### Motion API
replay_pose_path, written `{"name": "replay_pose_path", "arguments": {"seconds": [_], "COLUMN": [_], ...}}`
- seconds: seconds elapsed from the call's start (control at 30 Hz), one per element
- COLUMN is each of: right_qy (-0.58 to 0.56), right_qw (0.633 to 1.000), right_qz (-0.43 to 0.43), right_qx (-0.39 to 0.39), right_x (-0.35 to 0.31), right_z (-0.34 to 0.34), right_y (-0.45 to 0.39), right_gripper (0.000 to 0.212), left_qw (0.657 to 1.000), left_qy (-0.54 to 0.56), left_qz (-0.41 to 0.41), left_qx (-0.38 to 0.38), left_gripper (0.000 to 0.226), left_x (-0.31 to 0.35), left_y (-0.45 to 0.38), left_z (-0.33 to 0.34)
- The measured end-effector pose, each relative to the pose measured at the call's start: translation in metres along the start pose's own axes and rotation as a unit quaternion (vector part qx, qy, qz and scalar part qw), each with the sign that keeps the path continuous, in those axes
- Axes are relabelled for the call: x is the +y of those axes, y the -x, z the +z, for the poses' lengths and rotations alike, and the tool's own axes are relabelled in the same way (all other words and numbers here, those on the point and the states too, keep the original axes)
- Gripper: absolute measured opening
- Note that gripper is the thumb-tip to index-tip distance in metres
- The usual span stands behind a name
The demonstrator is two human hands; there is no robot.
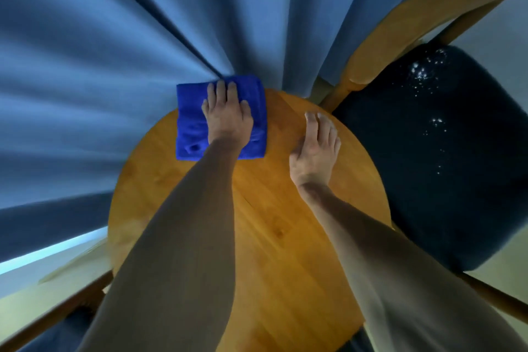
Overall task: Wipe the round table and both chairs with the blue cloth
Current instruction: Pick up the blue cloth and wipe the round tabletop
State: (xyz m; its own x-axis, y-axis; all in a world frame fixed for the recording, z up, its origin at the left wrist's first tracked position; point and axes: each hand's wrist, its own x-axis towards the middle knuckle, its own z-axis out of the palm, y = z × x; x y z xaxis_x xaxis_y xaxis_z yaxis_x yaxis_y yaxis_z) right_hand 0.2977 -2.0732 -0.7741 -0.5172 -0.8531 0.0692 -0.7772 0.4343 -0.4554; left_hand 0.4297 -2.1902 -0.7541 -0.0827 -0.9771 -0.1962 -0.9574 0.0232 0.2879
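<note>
Right now your left hand (227, 118) lies flat, fingers straight, pressing the folded blue cloth (221, 117) onto the far edge of the round counter (274, 223), close against the blue curtain (85, 66). Your right hand (314, 151) rests open on the bare wood nearby, holding nothing. One chair (428, 137) with a dark seat stands just right of the counter, white specks on its cushion.

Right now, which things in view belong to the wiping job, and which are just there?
Part of the job:
- blue cloth, pressed flat under the left hand
- round table, with the right hand resting on it
- chair with the dark seat, on the right

Just there:
- blue curtain behind the table
</note>
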Motion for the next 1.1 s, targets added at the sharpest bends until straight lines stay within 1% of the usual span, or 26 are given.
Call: {"name": "replay_pose_path", "arguments": {"seconds": [0.07, 0.1, 0.17, 0.23, 0.27, 0.33, 0.4, 0.43, 0.47, 0.53, 0.63, 0.7, 0.8, 0.87, 0.97, 1.1], "right_qy": [-0.019, -0.026, -0.034, -0.035, -0.032, -0.011, 0.031, 0.063, 0.091, 0.12, 0.123, 0.123, 0.131, 0.136, 0.134, 0.114], "right_qw": [1.0, 1.0, 0.999, 0.994, 0.989, 0.974, 0.948, 0.933, 0.925, 0.931, 0.953, 0.965, 0.974, 0.979, 0.981, 0.982], "right_qz": [0.003, -0.004, -0.041, -0.102, -0.14, -0.212, -0.259, -0.27, -0.269, -0.24, -0.185, -0.145, -0.092, -0.052, 0.009, 0.074], "right_qx": [0.007, 0.005, -0.002, -0.018, -0.031, -0.083, -0.184, -0.228, -0.252, -0.248, -0.208, -0.182, -0.162, -0.145, -0.141, -0.135], "right_x": [0.011, 0.016, 0.017, 0.011, 0.003, -0.022, -0.051, -0.061, -0.066, -0.066, -0.057, -0.042, -0.004, 0.029, 0.074, 0.111], "right_z": [-0.01, -0.015, -0.022, -0.024, -0.024, -0.015, 0.0, 0.008, 0.015, 0.024, 0.019, 0.01, -0.009, -0.025, -0.049, -0.08], "right_y": [-0.012, -0.018, -0.026, -0.03, -0.032, -0.036, -0.038, -0.037, -0.037, -0.027, -0.005, 0.006, 0.015, 0.024, 0.048, 0.111], "right_gripper": [0.056, 0.056, 0.056, 0.053, 0.051, 0.049, 0.053, 0.057, 0.061, 0.068, 0.067, 0.066, 0.066, 0.066, 0.066, 0.064], "left_qw": [0.998, 0.995, 0.992, 0.997, 0.999, 0.997, 0.99, 0.986, 0.983, 0.978, 0.973, 0.969, 0.964, 0.966, 0.971, 0.979], "left_qy": [0.025, 0.051, 0.091, 0.053, 0.022, -0.006, -0.013, -0.018, -0.024, -0.03, -0.022, -0.016, 0.006, 0.017, 0.022, 0.025], "left_qz": [0.058, 0.074, 0.078, 0.057, 0.032, -0.05, -0.134, -0.162, -0.181, -0.206, -0.229, -0.244, -0.265, -0.257, -0.237, -0.199], "left_qx": [-0.025, -0.036, -0.039, -0.003, 0.024, 0.058, 0.051, 0.04, 0.029, 0.013, 0.01, 0.013, 0.004, -0.006, -0.022, -0.038], "left_gripper": [0.051, 0.05, 0.051, 0.057, 0.06, 0.066, 0.066, 0.064, 0.063, 0.06, 0.058, 0.058, 0.059, 0.06, 0.06, 0.06], "left_x": [0.029, 0.039, 0.043, 0.03, 0.019, -0.004, -0.025, -0.033, -0.039, -0.046, -0.04, -0.029, -0.012, 0.003, 0.021, 0.036], "left_y": [0.001, 0.003, 0.006, 0.014, 0.022, 0.045, 0.07, 0.084, 0.097, 0.122, 0.145, 0.151, 0.16, 0.173, 0.2, 0.254], "left_z": [0.006, 0.006, 0.003, -0.004, -0.007, -0.011, -0.008, -0.004, 0.001, 0.012, 0.024, 0.026, 0.027, 0.031, 0.04, 0.052]}}
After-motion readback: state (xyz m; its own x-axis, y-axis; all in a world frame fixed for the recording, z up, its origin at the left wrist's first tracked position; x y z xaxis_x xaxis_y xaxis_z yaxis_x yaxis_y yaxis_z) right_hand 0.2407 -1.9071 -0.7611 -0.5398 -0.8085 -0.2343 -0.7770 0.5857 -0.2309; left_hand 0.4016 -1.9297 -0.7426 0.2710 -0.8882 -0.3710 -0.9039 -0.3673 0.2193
